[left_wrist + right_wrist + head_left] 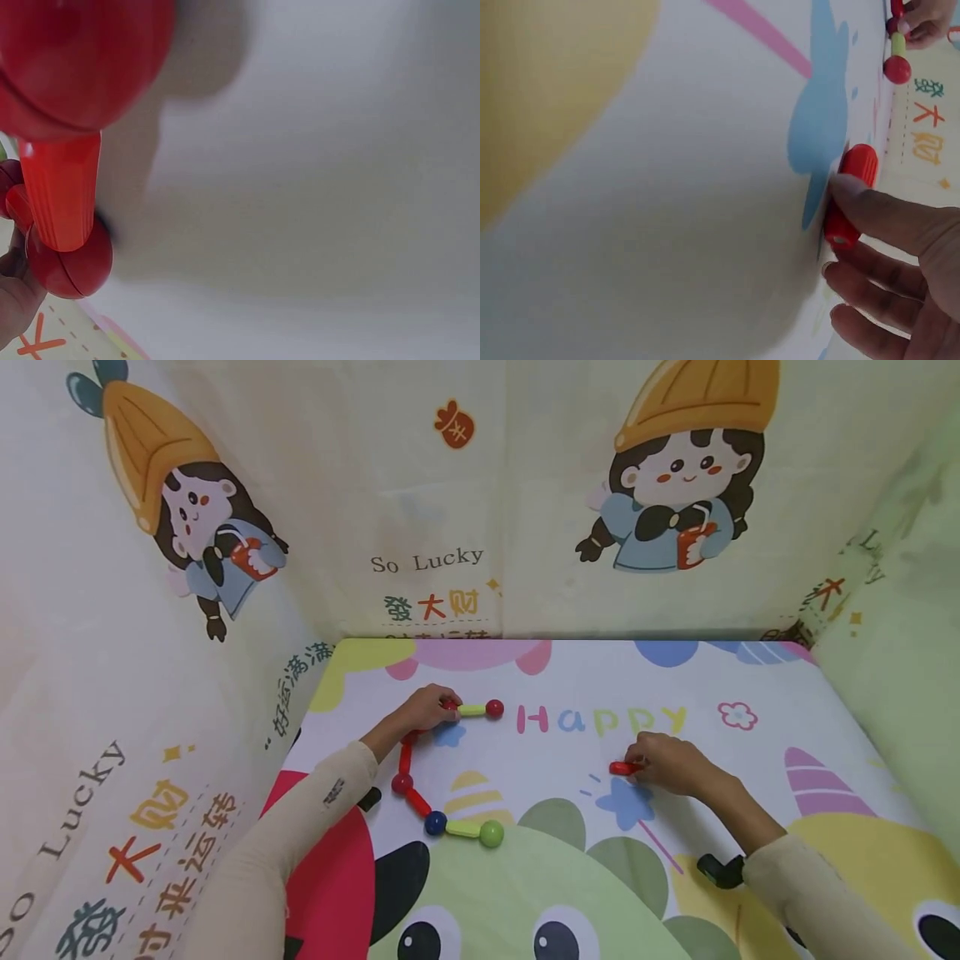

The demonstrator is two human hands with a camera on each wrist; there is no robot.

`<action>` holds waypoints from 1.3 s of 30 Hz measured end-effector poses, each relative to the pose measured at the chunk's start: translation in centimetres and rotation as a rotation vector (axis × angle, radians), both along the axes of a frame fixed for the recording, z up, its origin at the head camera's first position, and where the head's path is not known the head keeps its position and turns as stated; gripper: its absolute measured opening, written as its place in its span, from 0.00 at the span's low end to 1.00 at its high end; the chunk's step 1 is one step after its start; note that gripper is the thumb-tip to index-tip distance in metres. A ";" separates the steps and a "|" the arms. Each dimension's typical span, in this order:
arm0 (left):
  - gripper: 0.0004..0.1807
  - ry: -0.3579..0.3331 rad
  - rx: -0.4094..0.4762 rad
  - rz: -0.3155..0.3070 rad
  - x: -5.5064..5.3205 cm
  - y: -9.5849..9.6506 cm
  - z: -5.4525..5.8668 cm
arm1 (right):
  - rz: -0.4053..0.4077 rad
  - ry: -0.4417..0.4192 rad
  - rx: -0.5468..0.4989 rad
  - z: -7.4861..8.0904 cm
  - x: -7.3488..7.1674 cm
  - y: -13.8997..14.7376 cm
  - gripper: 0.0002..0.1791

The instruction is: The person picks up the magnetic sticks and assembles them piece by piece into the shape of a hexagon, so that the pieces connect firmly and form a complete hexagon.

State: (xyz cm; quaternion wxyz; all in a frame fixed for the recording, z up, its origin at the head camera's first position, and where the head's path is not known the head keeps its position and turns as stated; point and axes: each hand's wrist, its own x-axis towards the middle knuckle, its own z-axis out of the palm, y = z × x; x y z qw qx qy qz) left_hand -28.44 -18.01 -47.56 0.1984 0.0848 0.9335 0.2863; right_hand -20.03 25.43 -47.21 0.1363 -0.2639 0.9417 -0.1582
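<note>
A bent chain of balls and rods lies on the left half of the table. It runs from a green ball through a dark blue ball and red balls to a red end ball beside a yellow-green rod. My left hand grips the red ball at the chain's upper corner, partly covering it. In the left wrist view, a red rod joins two red balls near the fingers. Apart from the chain, my right hand pinches a loose red rod between thumb and fingers, close over the tabletop.
The printed table cover shows HAPPY lettering, a blue star and cartoon animals. Patterned cloth walls rise behind the table and on both sides. A black wrist device sits by the right sleeve.
</note>
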 end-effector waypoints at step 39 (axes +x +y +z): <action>0.16 -0.016 -0.009 -0.019 -0.7 0.0 -0.4 | -0.101 -0.191 -0.373 -1.9 -9.4 -15.4 0.12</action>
